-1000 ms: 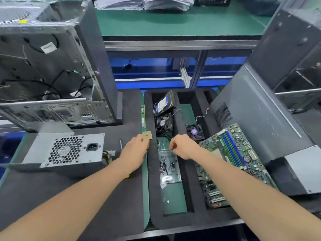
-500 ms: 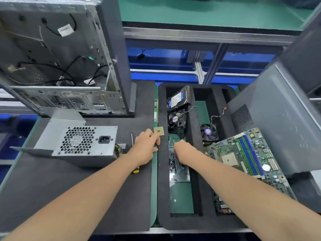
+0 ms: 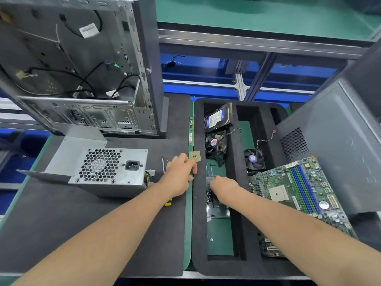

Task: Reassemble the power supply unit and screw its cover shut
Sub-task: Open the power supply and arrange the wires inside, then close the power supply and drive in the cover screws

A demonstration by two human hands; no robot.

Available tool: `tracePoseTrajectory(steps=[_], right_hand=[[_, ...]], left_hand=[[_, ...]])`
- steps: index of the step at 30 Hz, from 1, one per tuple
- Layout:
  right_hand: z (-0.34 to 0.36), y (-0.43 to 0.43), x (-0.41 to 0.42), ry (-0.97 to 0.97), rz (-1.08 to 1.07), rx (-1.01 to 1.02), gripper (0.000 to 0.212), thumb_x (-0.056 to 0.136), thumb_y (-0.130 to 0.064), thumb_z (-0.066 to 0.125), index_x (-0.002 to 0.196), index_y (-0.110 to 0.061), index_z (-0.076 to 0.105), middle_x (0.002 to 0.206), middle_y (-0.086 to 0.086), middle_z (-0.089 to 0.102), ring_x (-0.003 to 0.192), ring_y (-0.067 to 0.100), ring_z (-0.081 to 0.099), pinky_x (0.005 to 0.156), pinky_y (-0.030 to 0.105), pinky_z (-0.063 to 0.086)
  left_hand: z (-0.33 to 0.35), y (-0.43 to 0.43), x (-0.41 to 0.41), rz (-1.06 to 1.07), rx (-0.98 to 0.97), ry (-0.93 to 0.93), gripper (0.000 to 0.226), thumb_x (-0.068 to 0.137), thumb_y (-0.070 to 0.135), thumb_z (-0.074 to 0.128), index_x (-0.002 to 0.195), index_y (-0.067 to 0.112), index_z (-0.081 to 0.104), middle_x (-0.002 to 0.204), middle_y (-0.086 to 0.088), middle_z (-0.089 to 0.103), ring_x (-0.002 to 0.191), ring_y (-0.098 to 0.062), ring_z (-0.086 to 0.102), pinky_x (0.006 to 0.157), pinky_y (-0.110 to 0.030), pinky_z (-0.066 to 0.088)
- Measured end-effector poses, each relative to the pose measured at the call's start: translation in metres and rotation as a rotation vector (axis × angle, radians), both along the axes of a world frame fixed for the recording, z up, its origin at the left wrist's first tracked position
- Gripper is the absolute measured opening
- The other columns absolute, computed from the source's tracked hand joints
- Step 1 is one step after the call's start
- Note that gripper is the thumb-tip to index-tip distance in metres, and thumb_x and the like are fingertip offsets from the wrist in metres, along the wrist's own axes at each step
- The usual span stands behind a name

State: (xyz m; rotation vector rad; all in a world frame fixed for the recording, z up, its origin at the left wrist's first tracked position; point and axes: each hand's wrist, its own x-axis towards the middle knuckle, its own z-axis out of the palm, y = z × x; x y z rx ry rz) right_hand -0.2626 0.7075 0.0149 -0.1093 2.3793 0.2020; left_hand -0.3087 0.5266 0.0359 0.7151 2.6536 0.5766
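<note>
Clear tray [image 3: 218, 212]: right hand [image 3: 223, 186] reaches slightly deeper; left hand [image 3: 179, 176] unmoved.

One camera on the person's head looks forward and down, close above the left hand [image 3: 179, 176], right hand [image 3: 223, 186] and table [image 3: 188, 234].

Bench [image 3: 188, 234] with mat [image 3: 92, 234], foam tray [image 3: 199, 234]

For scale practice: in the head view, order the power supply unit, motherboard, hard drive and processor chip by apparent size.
1. Power supply unit and motherboard, too alike to rank.
2. Hard drive.
3. Processor chip.
</note>
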Motion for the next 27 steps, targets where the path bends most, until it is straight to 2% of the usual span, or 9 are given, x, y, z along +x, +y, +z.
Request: tracePoseTrajectory(steps=[4,7,9,11,12,15,19,22,27], right_hand=[[0.003,-0.002,0.003,-0.043,0.022,0.017,0.043,0.096,0.006,0.060,0.138,-0.005,0.058,0.140,0.013,0.058,0.128,0.037,0.061,0.095,0.044,0.054],[0.009,-0.002,0.001,-0.068,-0.008,-0.016,0.039,0.096,0.003,0.062,0.135,-0.002,0.059,0.135,0.014,0.058,0.124,0.037,0.062,0.095,0.043,0.054],[0.018,-0.003,-0.004,-0.057,-0.070,-0.054,0.028,0.095,0.000,0.065,0.123,-0.003,0.063,0.116,0.013,0.059,0.102,0.033,0.067,0.082,0.035,0.054],[0.026,-0.002,-0.009,-0.012,-0.132,-0.096,0.014,0.092,-0.003,0.069,0.103,-0.007,0.062,0.090,0.007,0.057,0.076,0.026,0.062,0.072,0.030,0.050],[0.031,-0.002,-0.010,0.007,-0.172,-0.132,0.015,0.089,-0.005,0.072,0.097,-0.009,0.060,0.085,0.006,0.059,0.073,0.026,0.062,0.070,0.030,0.051],[0.041,0.000,-0.011,0.001,-0.272,-0.222,0.016,0.080,-0.008,0.076,0.093,-0.008,0.066,0.096,0.012,0.075,0.081,0.028,0.076,0.073,0.037,0.064],[0.047,0.004,-0.008,0.056,-0.466,-0.427,0.017,0.081,-0.005,0.075,0.079,-0.012,0.059,0.088,0.012,0.073,0.070,0.031,0.078,0.071,0.046,0.066],[0.050,0.008,-0.004,0.064,-0.594,-0.513,0.020,0.082,0.001,0.075,0.080,-0.011,0.059,0.094,0.018,0.075,0.073,0.032,0.079,0.074,0.047,0.066],[0.048,0.008,0.002,0.066,-0.667,-0.560,0.019,0.077,0.003,0.072,0.074,-0.012,0.060,0.074,0.016,0.076,0.069,0.031,0.079,0.078,0.047,0.066]], left_hand=[[-0.001,0.000,0.000,0.000,0.004,0.002,0.031,0.095,0.009,0.063,0.096,0.034,0.044,0.107,0.006,0.036,0.103,-0.022,0.039,0.086,-0.036,0.035],[-0.002,-0.001,0.000,0.000,0.004,0.007,0.031,0.096,0.009,0.063,0.096,0.033,0.044,0.106,0.006,0.035,0.102,-0.021,0.038,0.087,-0.037,0.036],[-0.002,0.000,0.001,-0.001,0.006,0.012,0.030,0.096,0.009,0.062,0.096,0.033,0.045,0.106,0.006,0.035,0.102,-0.021,0.038,0.087,-0.036,0.034],[-0.001,0.000,0.001,-0.002,0.007,0.015,0.030,0.096,0.008,0.062,0.096,0.033,0.045,0.107,0.006,0.036,0.101,-0.020,0.037,0.089,-0.037,0.035],[-0.001,0.000,0.001,-0.001,0.007,0.013,0.030,0.096,0.008,0.061,0.096,0.033,0.045,0.107,0.006,0.036,0.101,-0.020,0.036,0.089,-0.037,0.035],[0.000,0.000,0.001,0.004,0.008,0.007,0.030,0.096,0.008,0.061,0.096,0.033,0.045,0.107,0.006,0.036,0.102,-0.021,0.037,0.091,-0.038,0.036],[0.001,0.000,0.002,0.005,0.005,0.017,0.030,0.096,0.008,0.062,0.096,0.033,0.045,0.107,0.006,0.036,0.103,-0.020,0.037,0.090,-0.038,0.036],[0.002,0.000,0.002,0.003,0.007,0.014,0.030,0.096,0.008,0.062,0.095,0.033,0.045,0.105,0.006,0.036,0.102,-0.021,0.037,0.089,-0.037,0.034],[0.001,0.000,0.002,-0.004,0.005,0.024,0.030,0.095,0.008,0.062,0.095,0.033,0.045,0.106,0.006,0.036,0.100,-0.019,0.036,0.083,-0.035,0.028]])
